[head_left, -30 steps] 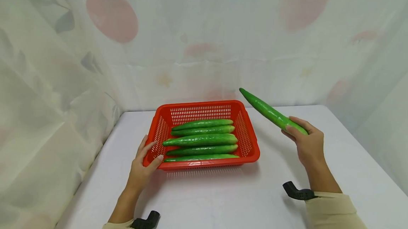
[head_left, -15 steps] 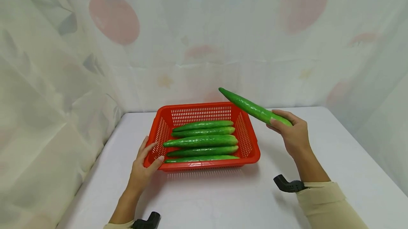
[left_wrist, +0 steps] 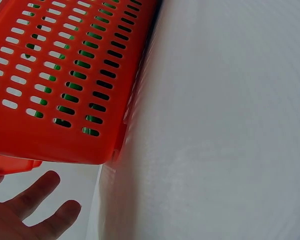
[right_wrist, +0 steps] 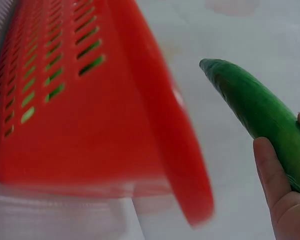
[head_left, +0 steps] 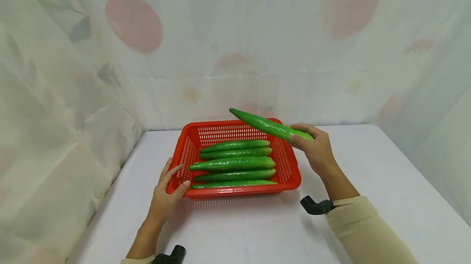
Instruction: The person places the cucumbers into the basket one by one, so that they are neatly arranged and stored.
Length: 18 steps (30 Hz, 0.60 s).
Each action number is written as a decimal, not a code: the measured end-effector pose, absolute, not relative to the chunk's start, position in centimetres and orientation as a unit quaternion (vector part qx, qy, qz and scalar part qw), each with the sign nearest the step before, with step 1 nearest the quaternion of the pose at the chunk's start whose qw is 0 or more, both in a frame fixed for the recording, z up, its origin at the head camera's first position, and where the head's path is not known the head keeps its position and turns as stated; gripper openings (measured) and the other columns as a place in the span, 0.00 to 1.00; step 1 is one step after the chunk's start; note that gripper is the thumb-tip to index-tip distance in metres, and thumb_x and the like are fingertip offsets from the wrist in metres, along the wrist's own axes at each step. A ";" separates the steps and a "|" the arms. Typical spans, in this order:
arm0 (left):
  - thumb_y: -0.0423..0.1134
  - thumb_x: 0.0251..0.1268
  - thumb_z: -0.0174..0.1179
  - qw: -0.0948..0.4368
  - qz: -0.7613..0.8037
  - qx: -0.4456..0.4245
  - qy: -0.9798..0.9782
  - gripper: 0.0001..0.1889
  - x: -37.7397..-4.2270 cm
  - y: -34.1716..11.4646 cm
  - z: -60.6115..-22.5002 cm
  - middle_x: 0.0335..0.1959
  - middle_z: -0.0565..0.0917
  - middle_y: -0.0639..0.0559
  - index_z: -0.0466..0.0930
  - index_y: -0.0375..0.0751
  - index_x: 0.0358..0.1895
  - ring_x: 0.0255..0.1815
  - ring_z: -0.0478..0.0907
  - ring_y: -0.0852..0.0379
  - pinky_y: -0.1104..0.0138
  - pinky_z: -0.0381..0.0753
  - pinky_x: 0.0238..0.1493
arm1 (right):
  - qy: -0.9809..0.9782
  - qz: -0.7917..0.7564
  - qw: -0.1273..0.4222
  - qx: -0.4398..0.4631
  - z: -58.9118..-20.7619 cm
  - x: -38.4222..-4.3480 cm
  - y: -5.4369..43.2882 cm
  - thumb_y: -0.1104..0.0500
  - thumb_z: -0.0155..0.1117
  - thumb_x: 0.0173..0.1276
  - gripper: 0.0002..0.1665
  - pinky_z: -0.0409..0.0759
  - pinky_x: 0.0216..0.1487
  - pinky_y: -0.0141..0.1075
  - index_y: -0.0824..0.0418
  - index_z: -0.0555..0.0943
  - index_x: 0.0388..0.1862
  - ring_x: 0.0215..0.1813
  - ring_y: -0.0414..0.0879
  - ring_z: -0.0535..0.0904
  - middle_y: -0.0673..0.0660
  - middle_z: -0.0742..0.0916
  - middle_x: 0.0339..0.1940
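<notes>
A red plastic basket (head_left: 235, 191) with slotted walls stands on the table, several green cucumbers (head_left: 235, 163) lying side by side in it. My left hand (head_left: 163, 196) rests at its front left corner, thumb and index finger on the rim. In the left wrist view, other fingers (left_wrist: 37, 195) are spread and apart from the basket's wall. My right hand (head_left: 314, 145) grips the paler end of another cucumber (head_left: 265, 125). This one is held above the basket's back right part, its dark tip pointing left and slightly up. In the right wrist view, its gripped end is partly out of frame.
A white cloth covers the table (head_left: 235, 231). Behind it hangs a pale curtain (head_left: 235, 43) with faded fruit prints, and a creased curtain (head_left: 55, 133) borders the left side. Each wrist wears a black camera mount (head_left: 316, 206).
My right hand has carried the cucumber leftward, from right of the basket to over its back right part. The left hand and the basket have stayed nearly still.
</notes>
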State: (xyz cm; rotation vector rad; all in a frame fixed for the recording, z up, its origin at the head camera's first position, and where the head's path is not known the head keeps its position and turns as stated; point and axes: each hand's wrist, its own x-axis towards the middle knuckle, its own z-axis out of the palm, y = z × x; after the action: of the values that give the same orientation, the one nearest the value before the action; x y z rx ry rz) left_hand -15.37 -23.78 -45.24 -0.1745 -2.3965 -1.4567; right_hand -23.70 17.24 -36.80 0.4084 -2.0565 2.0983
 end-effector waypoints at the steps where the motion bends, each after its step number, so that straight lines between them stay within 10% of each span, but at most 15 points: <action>1: 0.43 0.65 0.62 0.164 -0.512 -0.061 -0.841 0.28 -15.3 -23.8 -45.2 0.77 0.49 0.56 0.70 0.41 0.67 0.74 0.49 0.49 0.78 0.64 0.55 | -0.692 0.704 0.080 0.137 -36.8 -23.8 17.0 0.65 0.63 0.67 0.21 0.80 0.46 0.40 0.73 0.76 0.56 0.48 0.55 0.77 0.65 0.75 0.54; 18: 0.43 0.64 0.63 0.167 -0.515 -0.061 -0.839 0.28 -15.5 -23.7 -45.5 0.77 0.50 0.57 0.70 0.42 0.67 0.74 0.50 0.49 0.78 0.66 0.54 | -0.693 0.707 -0.016 0.140 -36.8 -25.9 13.1 0.67 0.65 0.64 0.22 0.81 0.46 0.42 0.71 0.76 0.57 0.42 0.53 0.83 0.66 0.76 0.54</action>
State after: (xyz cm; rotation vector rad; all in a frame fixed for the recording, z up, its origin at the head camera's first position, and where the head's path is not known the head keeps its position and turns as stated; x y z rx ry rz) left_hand -15.52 -23.69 -45.47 -0.1729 -2.3859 -1.4650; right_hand -25.87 13.09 -36.82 0.4449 -2.1999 2.2437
